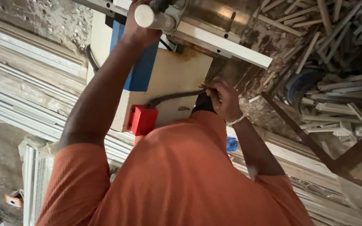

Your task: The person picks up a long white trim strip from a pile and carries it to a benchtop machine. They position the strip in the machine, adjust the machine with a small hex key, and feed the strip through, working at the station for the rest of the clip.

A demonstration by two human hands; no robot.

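Left fingers: we see our left hand [141, 25] at top centre, curled closed around the machine's handle beside a white cylindrical knob [146, 16]; the fingertips themselves are hidden behind the handle.
Right fingers: our right hand [223, 99] at centre right is pinched closed on the end of a dark cable [174, 97], against the edge of the machine's cream panel [177, 75].
Cable: it runs left from our fingers across the panel to a red switch box [142, 119] at the panel's lower left.
Wrist: a pale band [236, 120] circles our right wrist.
Machine: a blue block [144, 69] sits on the panel under our left forearm; a white profile bar [227, 44] lies across the machine's top, slanting toward the upper right.
In the way: our orange shirt [177, 175] fills the lower middle of the frame and covers the panel's bottom edge; the left arm crosses the machine's left side.
Left of frame: long white profile lengths [30, 92] lie stacked in rows.
Upper right: a heap of short white offcuts [336, 25] lies on the dirty floor.
Lower right: a dark metal frame bar [306, 138] runs diagonally.
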